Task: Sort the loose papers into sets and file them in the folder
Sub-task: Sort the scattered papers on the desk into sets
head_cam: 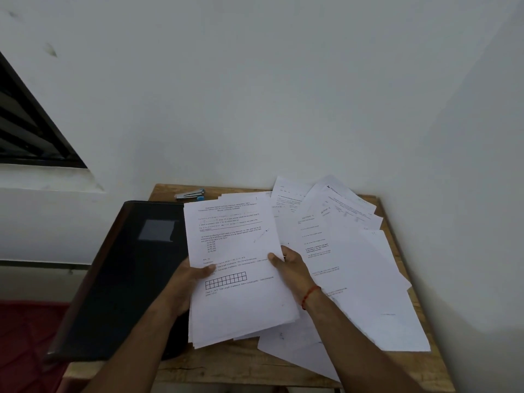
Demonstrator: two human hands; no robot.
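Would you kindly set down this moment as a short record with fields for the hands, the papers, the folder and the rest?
Left hand: grips the stack of papers at its left edge
Right hand: grips the same stack at its right edge
Loose papers: spread on the wooden table, right of the stack
Folder: black, closed, left of the stack
Stapler: near the table's far edge

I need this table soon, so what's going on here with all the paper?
A person holds a stack of printed sheets, left hand and right hand gripping its side edges. More loose papers lie fanned over the wooden table on the right. The black folder lies closed on the left, a stapler beyond it.
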